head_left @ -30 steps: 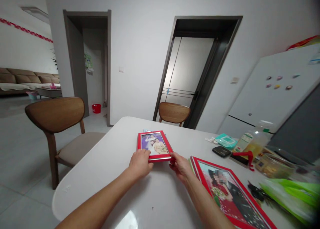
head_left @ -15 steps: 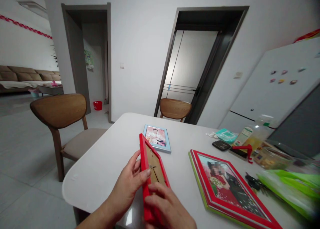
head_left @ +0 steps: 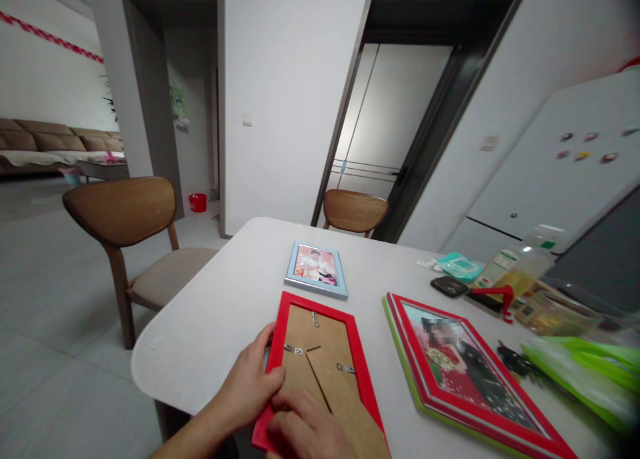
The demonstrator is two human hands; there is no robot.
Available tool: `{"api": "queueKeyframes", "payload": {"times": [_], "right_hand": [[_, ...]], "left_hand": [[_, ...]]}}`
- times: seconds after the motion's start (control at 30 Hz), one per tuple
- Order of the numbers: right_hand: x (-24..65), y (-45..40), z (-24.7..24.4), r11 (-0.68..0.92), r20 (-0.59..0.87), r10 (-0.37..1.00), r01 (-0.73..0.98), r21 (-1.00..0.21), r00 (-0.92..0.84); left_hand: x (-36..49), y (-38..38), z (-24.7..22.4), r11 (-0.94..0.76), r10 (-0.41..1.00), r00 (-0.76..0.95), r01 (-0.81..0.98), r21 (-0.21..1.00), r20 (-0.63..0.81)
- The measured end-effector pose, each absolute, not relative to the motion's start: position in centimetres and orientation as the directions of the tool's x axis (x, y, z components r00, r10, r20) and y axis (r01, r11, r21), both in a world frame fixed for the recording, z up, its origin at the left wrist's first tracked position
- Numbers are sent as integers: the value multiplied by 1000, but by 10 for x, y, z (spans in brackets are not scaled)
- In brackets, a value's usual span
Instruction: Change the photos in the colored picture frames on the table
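Note:
A red frame (head_left: 359, 339) lies back side up in front of me, its brown backing board (head_left: 325, 335) showing metal clips and a dark slanted line. My left hand (head_left: 250, 385) grips the frame's left edge, thumb on top. My right hand (head_left: 305, 429) is bent over the lower left part of the frame, fingers curled; what its fingertips hold, if anything, is hidden. Beyond the red frame lies a light blue framed photo (head_left: 317, 265). To the right, a red framed photo (head_left: 463, 372) rests on a green-edged one (head_left: 400, 349).
On the white table (head_left: 200, 325), at the right, are a black wallet-like item (head_left: 449, 286), a teal packet (head_left: 460, 266), a bottle (head_left: 520, 262), a red hook-shaped object (head_left: 505, 299), keys (head_left: 517, 362), a clear container (head_left: 555, 312) and a green bag (head_left: 590, 365). Wooden chairs (head_left: 127, 212) stand around.
The red frame has tilted from nearly edge-on to flatter, so its back now faces up. Both hands have moved with it, and the right hand has shifted left and down.

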State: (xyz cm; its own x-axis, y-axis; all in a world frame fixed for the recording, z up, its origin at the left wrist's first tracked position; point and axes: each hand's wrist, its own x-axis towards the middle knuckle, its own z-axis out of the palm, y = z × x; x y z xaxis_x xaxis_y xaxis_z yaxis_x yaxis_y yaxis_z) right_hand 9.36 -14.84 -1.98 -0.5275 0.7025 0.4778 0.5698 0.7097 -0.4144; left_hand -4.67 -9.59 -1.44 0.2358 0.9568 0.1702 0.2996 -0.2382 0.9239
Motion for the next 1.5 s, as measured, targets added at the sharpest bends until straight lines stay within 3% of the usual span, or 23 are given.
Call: {"api": "queueKeyframes", "payload": {"times": [0.07, 0.2, 0.33, 0.53, 0.7, 0.93, 1.07, 1.2, 1.37, 1.5], "right_hand": [[117, -141, -14, 647, 463, 755, 642, -411, -465], [163, -120, -5, 312, 324, 924, 888, -338, -202], [180, -104, -9, 170, 197, 974, 942, -290, -115], [179, -95, -19, 178, 239, 966, 932, -317, -104], [167, -98, -16, 221, 286, 950, 919, -327, -126], [108, -87, -9, 383, 222, 921, 848, -365, -320], [95, -77, -11, 360, 230, 927, 880, -310, -298], [106, -71, -13, 354, 262, 925, 876, -328, -276], [129, -58, -14, 216, 300, 946, 933, -289, -126], [133, -50, -14, 202, 284, 951, 937, -286, -118]], "left_hand": [[-46, -98, -16, -261, 957, 221, 368, 893, 188], [-43, -102, -24, -351, 935, 228, 515, 782, 270], [-40, -104, -26, -390, 921, 259, 599, 699, 292], [-40, -104, -25, -345, 938, 262, 672, 655, 226], [-39, -104, -30, -359, 933, 239, 682, 637, 270], [-37, -102, -36, -379, 922, 229, 703, 602, 313], [-39, -101, -41, -375, 922, 218, 713, 593, 321], [-41, -101, -41, -377, 920, 210, 711, 594, 331], [-39, -99, -34, -383, 918, 212, 697, 606, 336], [-36, -95, -30, -370, 925, 210, 694, 618, 317]]}}
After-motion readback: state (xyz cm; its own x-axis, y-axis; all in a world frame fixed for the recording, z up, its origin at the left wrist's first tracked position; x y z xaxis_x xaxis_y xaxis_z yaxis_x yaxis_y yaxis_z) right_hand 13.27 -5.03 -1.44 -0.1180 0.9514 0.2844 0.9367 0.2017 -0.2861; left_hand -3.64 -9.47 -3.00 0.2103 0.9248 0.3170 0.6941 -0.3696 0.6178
